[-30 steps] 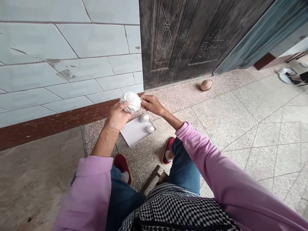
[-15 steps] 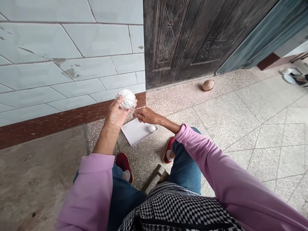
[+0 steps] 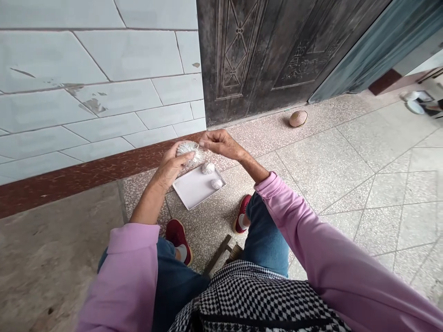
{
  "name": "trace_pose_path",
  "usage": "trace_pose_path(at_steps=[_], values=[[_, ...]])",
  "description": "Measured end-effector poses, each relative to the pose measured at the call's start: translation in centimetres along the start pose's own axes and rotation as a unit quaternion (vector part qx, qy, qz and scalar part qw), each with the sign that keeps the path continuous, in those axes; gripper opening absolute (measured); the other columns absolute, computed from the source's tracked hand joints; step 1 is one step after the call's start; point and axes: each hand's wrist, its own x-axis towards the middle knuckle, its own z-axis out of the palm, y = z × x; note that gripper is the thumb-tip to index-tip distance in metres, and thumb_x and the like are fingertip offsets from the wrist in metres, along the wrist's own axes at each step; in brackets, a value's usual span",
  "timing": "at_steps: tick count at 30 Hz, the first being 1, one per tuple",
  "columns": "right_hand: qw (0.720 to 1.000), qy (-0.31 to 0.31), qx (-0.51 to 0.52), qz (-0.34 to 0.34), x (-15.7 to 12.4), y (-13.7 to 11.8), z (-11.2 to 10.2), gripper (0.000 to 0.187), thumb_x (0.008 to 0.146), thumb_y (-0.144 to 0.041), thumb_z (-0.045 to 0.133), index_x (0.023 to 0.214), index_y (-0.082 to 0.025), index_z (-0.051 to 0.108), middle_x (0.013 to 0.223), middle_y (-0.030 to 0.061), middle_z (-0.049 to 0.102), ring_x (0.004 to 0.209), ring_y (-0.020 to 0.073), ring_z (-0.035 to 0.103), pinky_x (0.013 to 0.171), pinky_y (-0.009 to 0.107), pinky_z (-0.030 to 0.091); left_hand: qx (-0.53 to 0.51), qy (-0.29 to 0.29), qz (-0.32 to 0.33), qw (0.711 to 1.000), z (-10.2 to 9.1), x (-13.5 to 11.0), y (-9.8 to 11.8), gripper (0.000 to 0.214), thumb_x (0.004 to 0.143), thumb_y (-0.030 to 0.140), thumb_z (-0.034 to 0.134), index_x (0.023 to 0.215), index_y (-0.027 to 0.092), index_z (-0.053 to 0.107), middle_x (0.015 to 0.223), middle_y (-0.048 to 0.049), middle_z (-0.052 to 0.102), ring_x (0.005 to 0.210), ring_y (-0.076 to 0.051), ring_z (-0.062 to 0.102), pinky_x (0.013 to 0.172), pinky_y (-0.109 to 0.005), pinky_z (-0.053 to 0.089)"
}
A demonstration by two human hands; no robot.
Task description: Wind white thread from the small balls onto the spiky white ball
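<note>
Above tray (image 3: 194, 190), left hand (image 3: 170, 167) grips unlabelled yarn ball (image 3: 188, 153).

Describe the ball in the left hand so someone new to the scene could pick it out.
Start at the dark carved door and drop to the white tray on the floor in front of the feet. Just above the tray's far edge, the left hand cups a white thread ball, with the right hand pinching at its top. It is far bigger than the two small balls in the tray.
</note>
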Motion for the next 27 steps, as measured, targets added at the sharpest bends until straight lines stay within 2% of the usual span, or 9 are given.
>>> trace_pose_path(at_steps=[3,7,10,12,15,18,20,24,27], values=[[1.0,0.022,-0.008,0.0,0.0,0.3,-0.9,0.051,0.132,-0.03,0.087,0.087,-0.021,0.065,0.071,-0.0072,0.046,0.073,0.013,0.035,0.067,0.03,0.033,-0.022,-0.04,-0.039,0.998,0.7,-0.6,0.5,0.079,0.068,0.064,0.12,0.126,0.023,0.086,0.121,-0.0114,0.088,0.105,-0.031,0.084,0.081,-0.037,0.071],[0.998,0.019,0.009,-0.057,0.5,1.9,-1.0,0.058,0.128,-0.038,0.093,0.084,-0.022,0.059,0.072,-0.0099,0.04,0.071,0.0115,0.034,0.066,0.027,0.033,0.012,-0.124,-0.069,0.99,0.7,-0.7,0.3,0.091,0.071,0.082,0.119,0.132,0.024,0.084,0.116,-0.0136,0.089,0.093,-0.032,0.087,0.068,-0.037,0.068],[0.998,0.026,0.025,-0.052,1.0,2.6,-0.9,0.055,0.127,-0.037,0.094,0.086,-0.021,0.062,0.071,-0.0106,0.043,0.069,0.0103,0.034,0.064,0.028,0.032,0.012,-0.151,-0.056,0.987,0.3,-0.7,0.1,0.089,0.074,0.083,0.118,0.13,0.024,0.083,0.105,-0.0116,0.085,0.08,-0.031,0.085,0.062,-0.037,0.062],[0.999,0.037,0.027,-0.023,1.1,2.6,-0.7,0.048,0.131,-0.032,0.088,0.09,-0.02,0.065,0.071,-0.0095,0.048,0.069,0.0106,0.037,0.065,0.029,0.033,-0.015,-0.133,-0.034,0.99,0.2,-0.8,0.2,0.086,0.073,0.077,0.12,0.129,0.023,0.083,0.107,-0.0121,0.085,0.084,-0.031,0.084,0.065,-0.037,0.064],[0.998,0.055,-0.002,0.016,0.9,2.0,0.2,0.037,0.134,-0.019,0.074,0.097,-0.021,0.07,0.073,-0.0061,0.056,0.07,0.0137,0.043,0.067,0.031,0.037,-0.059,-0.087,-0.012,0.994,0.3,-1.0,0.5,0.086,0.07,0.069,0.12,0.131,0.02,0.084,0.122,-0.0169,0.088,0.104,-0.037,0.087,0.076,-0.041,0.071],[0.995,0.066,-0.072,0.019,0.7,1.3,1.4,0.034,0.132,-0.01,0.066,0.101,-0.023,0.072,0.078,-0.0029,0.063,0.076,0.0182,0.052,0.072,0.032,0.043,-0.093,-0.045,0.003,0.995,0.6,-1.1,0.9,0.084,0.067,0.064,0.119,0.13,0.021,0.083,0.133,-0.0189,0.087,0.123,-0.041,0.085,0.087,-0.046,0.076],[0.989,0.061,-0.138,0.013,0.6,1.0,2.2,0.038,0.129,-0.005,0.066,0.096,-0.023,0.067,0.081,-0.002,0.065,0.081,0.0192,0.057,0.08,0.032,0.045,-0.105,-0.019,0.021,0.994,0.4,-0.9,1.1,0.083,0.065,0.063,0.119,0.128,0.024,0.081,0.14,-0.0185,0.086,0.135,-0.044,0.082,0.095,-0.049,0.078],[0.978,0.0,-0.21,0.013,0.0,1.1,4.1,0.042,0.125,0.0,0.067,0.091,-0.023,0.062,0.085,0.0006,0.068,0.089,0.02,0.062,0.091,0.033,0.045,-0.104,0.03,0.066,0.992,-0.9,-0.2,1.1,0.078,0.069,0.066,0.115,0.126,0.03,0.077,0.144,-0.015,0.085,0.151,-0.046,0.077,0.107,-0.053,0.078],[0.979,-0.107,-0.173,0.008,-0.7,1.5,5.6,0.034,0.126,0.0,0.064,0.1,-0.02,0.072,0.084,-0.001,0.068,0.086,0.0193,0.063,0.087,0.031,0.046,-0.075,0.086,0.082,0.99,-2.3,0.7,0.5,0.075,0.068,0.058,0.116,0.126,0.033,0.076,0.138,-0.0102,0.085,0.144,-0.042,0.079,0.106,-0.052,0.077]])
